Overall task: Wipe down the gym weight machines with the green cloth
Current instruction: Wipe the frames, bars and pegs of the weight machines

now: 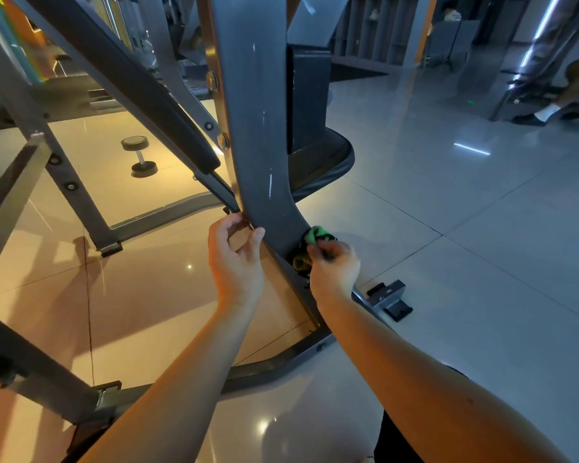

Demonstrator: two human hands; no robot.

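Cloth on machine leg, both hands low on the frame.
Right hand [335, 265] curled, pinching the bunched green cloth [315, 240] at its fingertips; the cloth sits just ahead of the knuckles, pressed against the lower curve of the grey upright [258, 128]. Left hand [236, 259] is just left of the cloth, across the upright, with thumb and curled fingers gripping the upright's near edge. Dumbbell [139, 157] stands on the tiled floor [448, 212], well beyond the left hand.
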